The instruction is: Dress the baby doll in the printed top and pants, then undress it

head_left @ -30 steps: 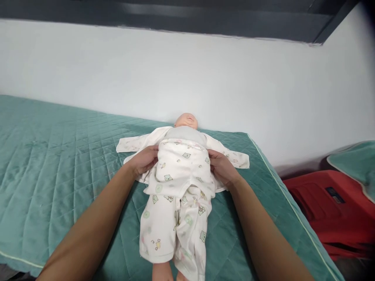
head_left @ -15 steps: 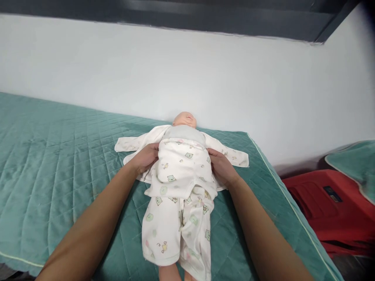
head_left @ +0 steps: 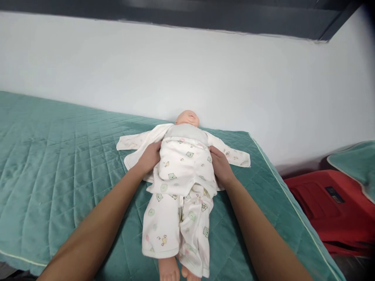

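Note:
A baby doll (head_left: 187, 118) lies on its back, head toward the wall and bare feet toward me. Its printed baby pants (head_left: 187, 171) reach high over the belly, with the waistband across a grey torso. Under the doll a white printed baby shirt (head_left: 131, 141) lies open, sleeves spread to both sides. My left hand (head_left: 150, 157) is closed on the left side of the pants, fingertips partly hidden behind the cloth. Opposite it, my right hand (head_left: 221, 166) grips the pants' right side, its thumb near the waistband.
The green quilted bedspread (head_left: 73, 156) spreads widely to the left and ends at a piped edge on the right. A white wall (head_left: 175, 70) rises behind the head. Beyond the right edge stands a red plastic item (head_left: 336, 207) with green cloth (head_left: 354, 164) over it.
Both hands stay at the sides of the pants; the left fingers have tucked farther behind the cloth. The view has shifted slightly, and more of the doll's feet shows below the pant legs.

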The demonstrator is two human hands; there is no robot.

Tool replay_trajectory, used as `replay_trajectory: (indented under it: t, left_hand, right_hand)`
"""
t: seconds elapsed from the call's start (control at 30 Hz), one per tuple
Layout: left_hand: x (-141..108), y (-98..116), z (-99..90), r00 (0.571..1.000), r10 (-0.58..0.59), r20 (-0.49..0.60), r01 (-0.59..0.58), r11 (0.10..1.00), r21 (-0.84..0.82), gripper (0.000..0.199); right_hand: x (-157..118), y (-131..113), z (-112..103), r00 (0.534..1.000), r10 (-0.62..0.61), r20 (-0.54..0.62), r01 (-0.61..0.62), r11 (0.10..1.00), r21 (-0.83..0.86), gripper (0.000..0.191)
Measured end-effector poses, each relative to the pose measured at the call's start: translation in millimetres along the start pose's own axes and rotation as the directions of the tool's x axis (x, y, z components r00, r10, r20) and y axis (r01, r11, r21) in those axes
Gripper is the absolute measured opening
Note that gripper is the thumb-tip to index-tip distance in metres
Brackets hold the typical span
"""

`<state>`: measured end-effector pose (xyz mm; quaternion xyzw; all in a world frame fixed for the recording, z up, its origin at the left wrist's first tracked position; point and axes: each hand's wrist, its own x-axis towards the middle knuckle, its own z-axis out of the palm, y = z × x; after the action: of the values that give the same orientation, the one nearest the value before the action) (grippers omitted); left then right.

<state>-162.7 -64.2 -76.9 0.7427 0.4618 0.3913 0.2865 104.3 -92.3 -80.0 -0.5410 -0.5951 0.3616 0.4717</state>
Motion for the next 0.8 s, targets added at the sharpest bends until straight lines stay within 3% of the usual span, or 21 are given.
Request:
replay_trajectory:
  t: [0.13, 0.27, 0.4, 0.53, 0.6, 0.67, 0.8]
  left_hand:
    - [0, -3, -0.2, 0.999, 0.021, -0.04, -0.018, 0.997, 0.075, 0.03]
    - [-2, -2, -2.1, 0.994, -0.079, -0.071, 0.086, 0.992, 0.096, 0.023]
    - [-2, 0, -3.6, 0.988, -0.122, -0.09, 0.123, 0.992, 0.001, 0.019]
    - [-1, 8, -4.0, 0.969, -0.137, -0.205, 0.105, 0.982, -0.158, 0.016]
    - [-1, 15, -4.0, 0.965, -0.085, -0.248, 0.033, 0.978, -0.206, 0.018]
    - [-2, 23, -3.9, 0.968, 0.019, -0.25, -0.075, 0.974, -0.216, 0.019]
    - [-1, 31, -4.1, 0.979, 0.155, -0.131, -0.178, 0.965, -0.191, 0.019]
  right_hand:
    - [-2, 0, 2, 1.0, -0.021, -0.02, 0.02, 0.999, -0.048, 0.012]
    - [-2, 4, 3, 1.0, -0.001, -0.019, 0.0, 0.999, -0.045, 0.008]
    - [0, 7, 3, 0.997, -0.002, -0.075, 0.0, 1.0, -0.031, 0.007]
    - [-1, -3, 3, 0.963, -0.144, -0.229, 0.127, 0.988, -0.088, 0.007]
    - [-5, -13, 5, 0.938, -0.231, -0.258, 0.221, 0.973, -0.065, 0.008]
    - [-9, -21, 8, 0.936, -0.288, -0.201, 0.282, 0.958, -0.059, 0.01]
    - [-15, -29, 14, 0.966, -0.246, -0.079, 0.235, 0.963, -0.129, 0.018]
